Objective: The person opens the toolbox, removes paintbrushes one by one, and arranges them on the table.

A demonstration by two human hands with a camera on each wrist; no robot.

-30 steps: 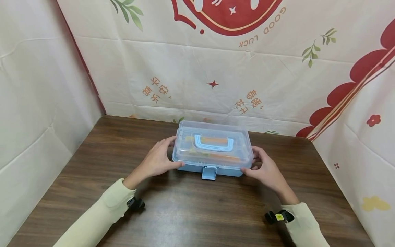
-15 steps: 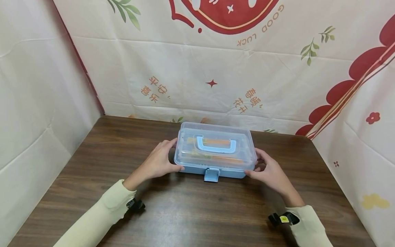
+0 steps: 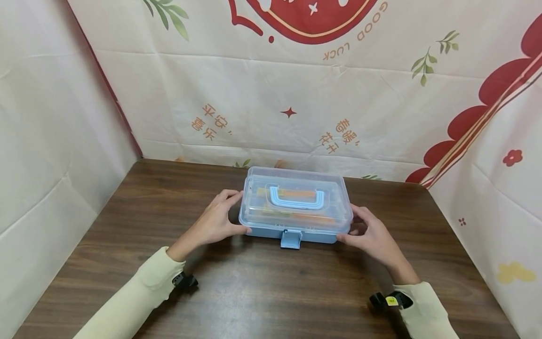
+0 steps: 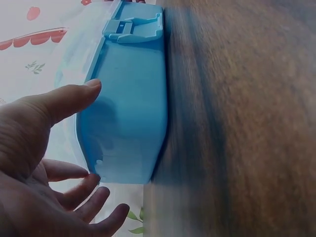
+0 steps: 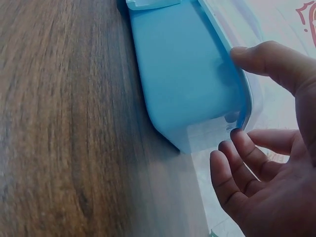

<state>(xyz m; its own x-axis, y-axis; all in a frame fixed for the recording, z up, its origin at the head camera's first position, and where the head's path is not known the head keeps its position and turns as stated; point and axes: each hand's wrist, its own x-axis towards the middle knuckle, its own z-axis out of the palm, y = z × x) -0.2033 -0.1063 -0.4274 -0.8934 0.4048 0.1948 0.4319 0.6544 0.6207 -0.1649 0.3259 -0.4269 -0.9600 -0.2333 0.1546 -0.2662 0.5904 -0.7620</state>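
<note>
A storage box (image 3: 267, 232) with a light blue base stands on the brown table. Its clear lid (image 3: 334, 200) is down and carries a blue handle (image 3: 295, 205). On the front, the blue latch (image 3: 290, 239) is flipped outward. My left hand (image 3: 215, 222) holds the left end, its thumb (image 4: 74, 98) at the front rim and its fingers by the end wall. At the opposite end my right hand (image 3: 372, 235) grips likewise, thumb (image 5: 269, 59) on the front rim. Orange and yellow-green items (image 3: 309, 218) show blurred through the lid.
A wood-grain table (image 3: 262, 292) extends in front and to both sides of the box. Close behind it hangs a white printed cloth (image 3: 254, 94), and more cloth (image 3: 38, 141) closes off the left and right sides.
Between the first two frames the box slid slightly right and nearer, both hands staying at its ends. Since then box and hands have stayed almost still.
</note>
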